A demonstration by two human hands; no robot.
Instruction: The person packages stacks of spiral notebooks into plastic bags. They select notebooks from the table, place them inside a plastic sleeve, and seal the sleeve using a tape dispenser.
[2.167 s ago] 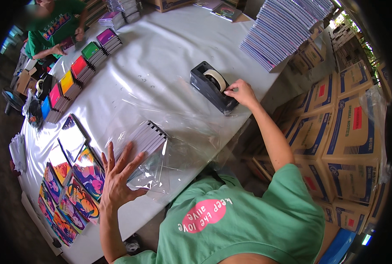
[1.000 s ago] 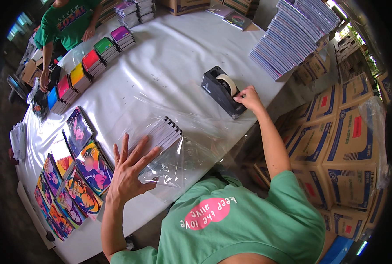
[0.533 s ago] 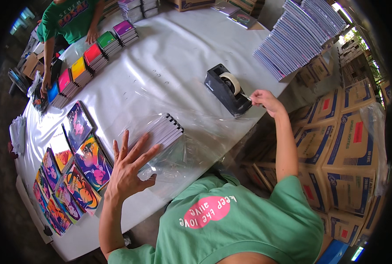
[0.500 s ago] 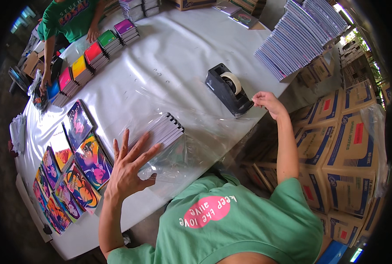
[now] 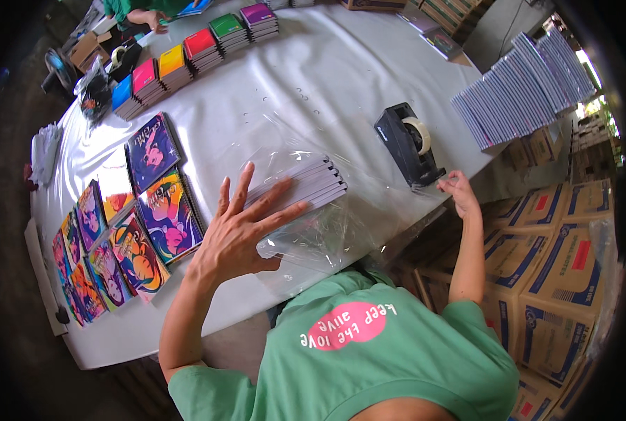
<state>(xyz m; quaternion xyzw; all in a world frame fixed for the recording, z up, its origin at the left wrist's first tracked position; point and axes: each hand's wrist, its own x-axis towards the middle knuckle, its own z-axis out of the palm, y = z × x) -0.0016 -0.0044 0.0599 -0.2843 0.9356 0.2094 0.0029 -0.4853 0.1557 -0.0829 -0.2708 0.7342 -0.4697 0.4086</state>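
1. With the left hand [image 5: 239, 228], opened wide with fingers spread, resting on a stack of spiral notebooks [image 5: 318, 184] inside clear plastic film [image 5: 313, 245]; not clamped around it.
2. With the right hand [image 5: 460, 193], well apart from the left, held half-closed just beside the front end of the black tape dispenser [image 5: 403, 151]; not possible to tell if pinching any tape.
3. Lying on the white worktop [image 5: 327, 74], near its front edge and left of the dispenser: the wrapped stack.
4. Lying to the left of the left hand: notebooks with colourful covers [image 5: 169, 217].
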